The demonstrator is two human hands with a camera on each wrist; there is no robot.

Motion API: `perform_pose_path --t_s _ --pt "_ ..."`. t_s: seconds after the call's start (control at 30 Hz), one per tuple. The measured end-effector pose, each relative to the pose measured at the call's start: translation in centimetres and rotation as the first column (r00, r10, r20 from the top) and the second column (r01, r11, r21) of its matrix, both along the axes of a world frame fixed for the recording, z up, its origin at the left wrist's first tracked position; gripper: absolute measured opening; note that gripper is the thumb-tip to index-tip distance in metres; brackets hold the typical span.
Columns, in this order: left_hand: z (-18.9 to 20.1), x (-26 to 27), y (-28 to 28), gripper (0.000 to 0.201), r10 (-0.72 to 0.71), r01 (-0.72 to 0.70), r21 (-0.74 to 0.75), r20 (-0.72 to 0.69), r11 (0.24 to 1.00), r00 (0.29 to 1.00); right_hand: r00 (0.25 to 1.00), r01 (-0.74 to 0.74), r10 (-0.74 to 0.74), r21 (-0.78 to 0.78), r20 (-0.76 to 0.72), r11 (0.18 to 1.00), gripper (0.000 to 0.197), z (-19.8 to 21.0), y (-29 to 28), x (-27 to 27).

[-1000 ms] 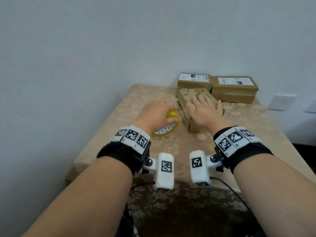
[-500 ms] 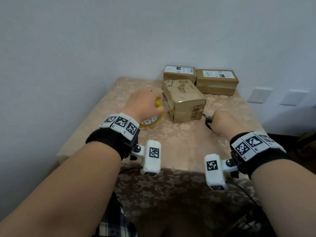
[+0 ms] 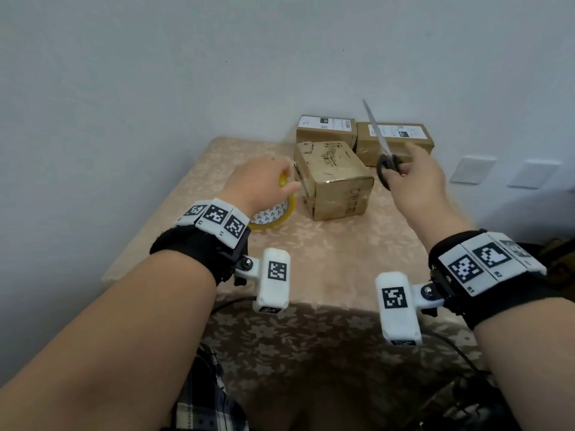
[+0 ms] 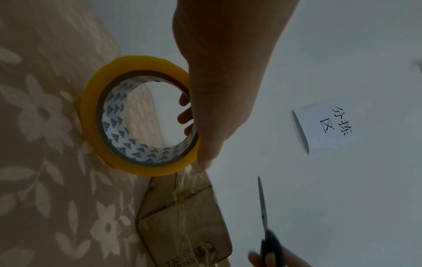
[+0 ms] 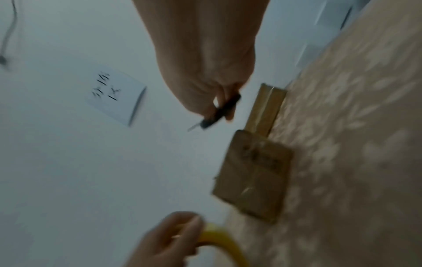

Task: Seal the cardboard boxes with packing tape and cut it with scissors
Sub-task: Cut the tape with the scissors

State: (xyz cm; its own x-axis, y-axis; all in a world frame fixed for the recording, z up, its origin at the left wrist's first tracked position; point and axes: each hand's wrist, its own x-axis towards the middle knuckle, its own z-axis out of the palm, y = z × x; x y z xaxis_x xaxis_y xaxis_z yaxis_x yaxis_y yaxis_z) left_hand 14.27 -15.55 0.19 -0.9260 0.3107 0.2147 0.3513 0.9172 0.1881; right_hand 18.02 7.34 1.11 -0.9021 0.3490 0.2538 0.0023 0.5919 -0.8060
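Note:
A brown cardboard box (image 3: 334, 178) stands mid-table, with clear tape running over its top and down its near side. My left hand (image 3: 264, 181) grips the yellow tape roll (image 3: 273, 213) just left of the box, thumb on the rim and fingers inside the core (image 4: 137, 119). A strip of tape (image 4: 191, 182) stretches from the roll to the box (image 4: 182, 225). My right hand (image 3: 413, 178) holds black-handled scissors (image 3: 381, 141) in the air right of the box, blades together and pointing up. In the blurred right wrist view the scissors (image 5: 219, 112) sit in the fingers above the box (image 5: 253, 177).
Two labelled cardboard boxes (image 3: 326, 130) (image 3: 395, 141) stand against the wall behind. The table (image 3: 326, 262) wears a beige floral cloth; its left edge is near my left wrist. A paper sign (image 4: 328, 126) hangs on the wall, and sockets (image 3: 473, 169) are at right.
My right hand left the top of the box, took the scissors from the table at the box's right, and raised them blades up. The left hand stayed on the tape roll.

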Motion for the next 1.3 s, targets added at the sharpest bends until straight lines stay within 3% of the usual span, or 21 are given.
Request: perform_pose_path --t_s 0.07,0.13,0.23,0.33,0.67,0.87,1.0,1.3 --pt "0.1 0.1 0.0 0.04 -0.024 0.024 -0.014 0.026 1.0 0.999 0.971 -0.209 0.228 -0.208 0.07 0.955 0.028 0.9 -1.7 0.9" --pt "0.1 0.1 -0.1 0.044 -0.027 0.028 -0.033 0.047 0.999 0.999 0.883 -0.32 0.404 -0.324 0.239 0.89 0.022 1.1 -3.2 1.6" --pt "-0.2 -0.2 -0.5 0.044 0.002 0.0 -0.032 0.064 0.999 0.998 0.688 -0.411 0.559 -0.387 0.462 0.825 0.057 0.1 -4.4 2.1" --pt "-0.4 -0.4 -1.0 0.044 0.018 -0.018 -0.001 0.074 1.0 0.997 0.58 -0.445 0.61 -0.417 0.541 0.793 0.067 -1.1 -4.6 2.7" --pt "-0.6 -0.6 -1.0 0.04 0.032 -0.033 0.013 0.074 0.999 0.997 0.392 -0.491 0.609 -0.403 0.69 0.772 0.072 -1.2 -3.0 3.7" --pt "-0.3 -0.5 -0.8 0.038 0.009 -0.011 0.026 0.071 1.0 0.997 0.508 -0.431 0.59 -0.408 0.627 0.805 0.06 -1.9 -3.9 3.2" --pt "0.0 -1.0 -0.5 0.033 0.006 -0.007 0.017 0.072 1.0 0.997 0.515 -0.411 0.587 -0.422 0.624 0.808 0.06 -2.4 -5.4 2.5" --pt "0.7 -2.9 0.6 0.015 0.079 -0.081 0.017 0.093 0.997 0.992 0.684 -0.387 0.532 -0.37 0.499 0.845 0.062 -3.8 -6.9 0.5"
